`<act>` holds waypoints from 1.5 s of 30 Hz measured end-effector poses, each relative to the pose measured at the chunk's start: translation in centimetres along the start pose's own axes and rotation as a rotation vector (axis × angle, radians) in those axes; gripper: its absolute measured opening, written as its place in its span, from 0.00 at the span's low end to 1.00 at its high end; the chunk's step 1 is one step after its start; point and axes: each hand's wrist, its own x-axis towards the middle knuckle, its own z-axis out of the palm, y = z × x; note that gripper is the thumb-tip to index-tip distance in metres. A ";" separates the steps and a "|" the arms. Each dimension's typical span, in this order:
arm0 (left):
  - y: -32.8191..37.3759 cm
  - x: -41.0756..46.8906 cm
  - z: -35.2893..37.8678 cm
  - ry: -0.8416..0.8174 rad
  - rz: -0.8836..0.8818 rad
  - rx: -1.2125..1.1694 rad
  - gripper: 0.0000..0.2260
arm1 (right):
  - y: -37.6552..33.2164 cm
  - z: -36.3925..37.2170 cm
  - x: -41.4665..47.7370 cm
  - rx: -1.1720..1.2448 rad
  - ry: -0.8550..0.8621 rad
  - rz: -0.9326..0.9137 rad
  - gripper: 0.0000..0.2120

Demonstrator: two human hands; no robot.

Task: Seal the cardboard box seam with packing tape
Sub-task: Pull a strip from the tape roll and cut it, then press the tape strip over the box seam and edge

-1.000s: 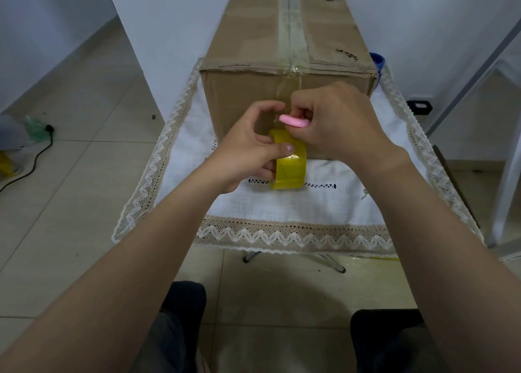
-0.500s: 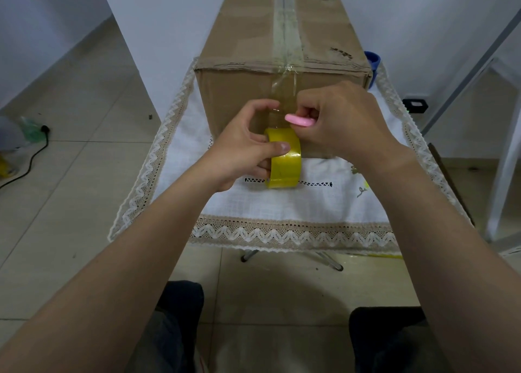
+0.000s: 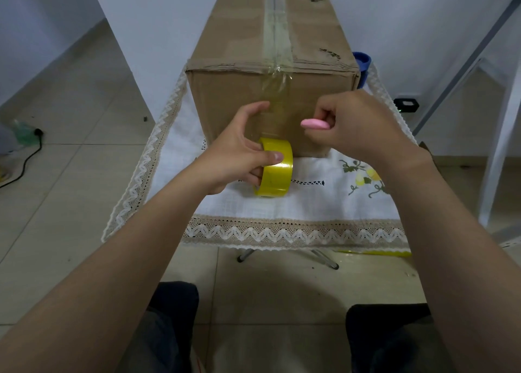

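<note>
Left hand [image 3: 239,155] grips the yellow tape roll [image 3: 275,171], thumb across its face, at 6 o'clock of the cardboard box [image 3: 270,70]. Right hand [image 3: 358,124] at 3 o'clock of the roll is fisted on a pink cutter [image 3: 314,124], blade possibly not out. Tape strip [image 3: 277,102] runs over the seam, down the front. Keep the strip taut, cut near the roll, press the end flat.

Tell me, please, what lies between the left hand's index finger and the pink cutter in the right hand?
In the head view, only the cardboard box front with its clear tape strip lies between; nothing else intervenes.
</note>
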 end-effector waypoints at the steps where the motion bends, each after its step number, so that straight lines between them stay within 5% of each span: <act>1: 0.0 0.0 0.1 0.000 -0.004 0.003 0.38 | 0.3 0.1 -0.2 0.012 -0.049 0.028 0.16; 10: 0.3 -1.0 0.3 -0.034 -0.039 0.041 0.42 | 3.7 3.0 -2.3 0.138 -0.503 0.296 0.14; 18: 0.6 -1.7 0.8 -0.023 -0.059 0.020 0.42 | 2.6 2.1 -2.6 -0.104 -0.387 0.505 0.23; 20: 0.6 -1.6 1.0 -0.018 -0.063 -0.004 0.41 | 1.4 1.3 -2.5 0.113 -0.334 0.510 0.27; 23: 0.7 -1.4 1.3 -0.001 -0.067 -0.048 0.37 | -1.5 0.8 -2.6 0.530 -0.489 0.571 0.33; 26: 0.9 -1.3 1.7 0.027 -0.092 -0.104 0.35 | -3.3 1.5 -2.9 0.746 -0.559 0.559 0.26; 34: 1.8 -1.4 2.3 0.076 -0.118 -0.267 0.20 | -2.3 0.6 -3.3 1.050 -0.296 0.677 0.11; 45: 1.6 0.6 3.7 0.490 -0.051 -0.242 0.08 | 3.0 -2.9 -5.5 0.192 -0.156 0.649 0.22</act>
